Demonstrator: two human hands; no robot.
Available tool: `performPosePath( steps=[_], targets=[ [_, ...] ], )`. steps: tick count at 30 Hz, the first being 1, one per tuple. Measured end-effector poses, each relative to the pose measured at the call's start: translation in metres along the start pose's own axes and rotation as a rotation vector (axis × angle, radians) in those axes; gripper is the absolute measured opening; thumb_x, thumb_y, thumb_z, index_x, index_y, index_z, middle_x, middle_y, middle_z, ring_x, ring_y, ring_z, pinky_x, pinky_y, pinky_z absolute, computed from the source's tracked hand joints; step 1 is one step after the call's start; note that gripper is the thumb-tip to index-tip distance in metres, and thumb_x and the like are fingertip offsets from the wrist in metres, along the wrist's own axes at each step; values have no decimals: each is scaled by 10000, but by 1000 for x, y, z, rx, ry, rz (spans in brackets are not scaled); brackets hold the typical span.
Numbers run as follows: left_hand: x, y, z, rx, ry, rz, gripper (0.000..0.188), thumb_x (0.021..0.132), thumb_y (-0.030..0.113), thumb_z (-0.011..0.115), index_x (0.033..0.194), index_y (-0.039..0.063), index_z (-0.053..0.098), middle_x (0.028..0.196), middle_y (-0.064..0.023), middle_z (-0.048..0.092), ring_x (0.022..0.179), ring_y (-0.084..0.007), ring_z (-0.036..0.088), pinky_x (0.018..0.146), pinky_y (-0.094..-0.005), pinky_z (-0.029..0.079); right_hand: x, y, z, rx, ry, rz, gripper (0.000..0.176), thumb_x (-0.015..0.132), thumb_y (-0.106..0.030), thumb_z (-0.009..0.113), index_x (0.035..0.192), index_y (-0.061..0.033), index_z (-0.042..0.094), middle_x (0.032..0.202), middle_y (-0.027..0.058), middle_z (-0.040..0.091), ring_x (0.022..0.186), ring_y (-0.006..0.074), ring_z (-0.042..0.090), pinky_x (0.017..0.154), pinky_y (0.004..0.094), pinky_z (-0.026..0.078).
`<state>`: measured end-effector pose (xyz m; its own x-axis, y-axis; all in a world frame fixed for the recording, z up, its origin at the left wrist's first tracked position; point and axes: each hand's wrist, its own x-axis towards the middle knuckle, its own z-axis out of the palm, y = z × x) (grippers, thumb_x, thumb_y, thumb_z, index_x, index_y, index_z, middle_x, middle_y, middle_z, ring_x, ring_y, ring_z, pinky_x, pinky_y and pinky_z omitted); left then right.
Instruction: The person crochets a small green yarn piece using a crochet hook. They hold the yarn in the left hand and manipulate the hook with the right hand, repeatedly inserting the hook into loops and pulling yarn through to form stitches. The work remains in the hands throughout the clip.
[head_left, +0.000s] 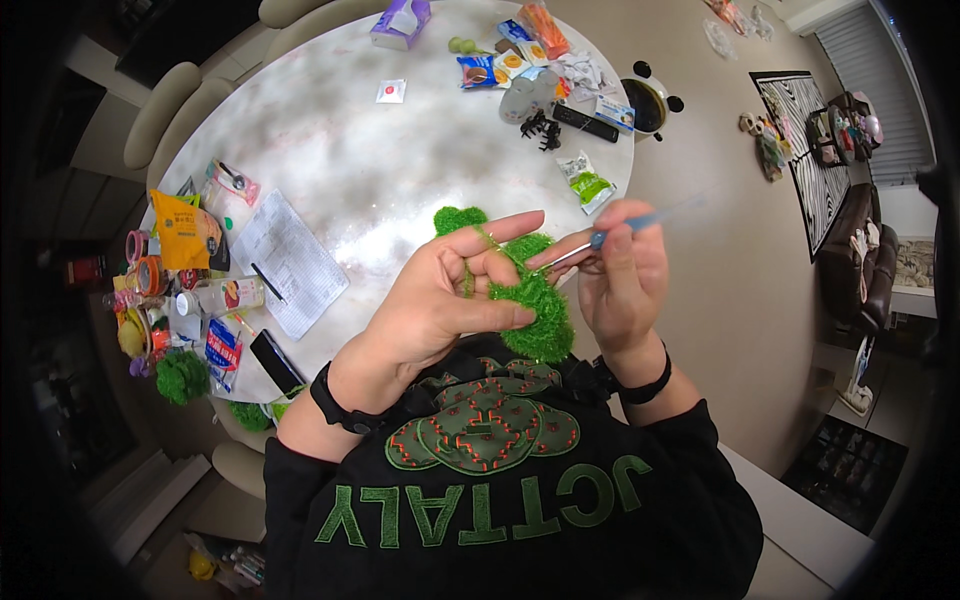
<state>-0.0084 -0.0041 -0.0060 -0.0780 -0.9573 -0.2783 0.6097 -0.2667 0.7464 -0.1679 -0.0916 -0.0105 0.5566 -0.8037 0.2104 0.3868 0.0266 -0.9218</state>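
Note:
Between thumb and fingers, my left hand (442, 289) grips a fuzzy green crocheted piece (540, 322) in front of my chest. A strand of green yarn (469, 279) runs around its fingers, and the index finger is stretched out. My right hand (626, 285) holds a crochet hook (598, 238) by its blue handle, which blurs toward the far end. The hook's metal shaft points left, its tip at the upper part of the green piece; whether it is inside a stitch I cannot tell. Behind my left hand, another fuzzy green piece (459, 219) lies on the table.
The round marble-look table (337, 150) bears a written-on sheet (289, 262) with a pen (268, 283), a bottle (221, 296), an orange pouch (187, 232) and a phone (276, 362) at left. Snack packets (480, 73) and a remote control (585, 122) lie at far right. Green yarn (182, 376) sits left.

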Motion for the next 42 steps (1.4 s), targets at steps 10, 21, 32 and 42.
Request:
performPosePath(
  steps=[10,21,32,42],
  targets=[
    [-1,-7,12,-60,129,25,730,692,-122,703,1360,47,461,780,86,515,654,40,430,586,-101,306,11,0,-8,-902,-368,-871,291,668,-55,676,956,-94,670,1050,89,653,723,190,617,563,282,467],
    [1,-5,9,281,184,158,689,690,-110,700,1330,3,474,773,90,524,599,43,385,546,-110,294,6,-4,-1,-374,-111,-162,167,869,-132,608,1016,-54,587,931,108,651,678,148,574,602,244,442],
    [2,-9,14,288,212,196,778,659,-88,749,1365,54,455,816,87,556,569,30,304,516,-129,280,7,12,-4,35,-200,-18,58,935,-43,530,968,-4,558,969,146,662,898,184,625,808,307,489],
    [-1,-3,14,563,290,286,698,665,-56,736,1315,96,532,847,54,584,555,14,298,495,-143,278,8,-8,-9,-261,-270,-223,55,937,-70,528,970,-26,523,931,141,669,834,218,647,750,328,502]
  ],
)
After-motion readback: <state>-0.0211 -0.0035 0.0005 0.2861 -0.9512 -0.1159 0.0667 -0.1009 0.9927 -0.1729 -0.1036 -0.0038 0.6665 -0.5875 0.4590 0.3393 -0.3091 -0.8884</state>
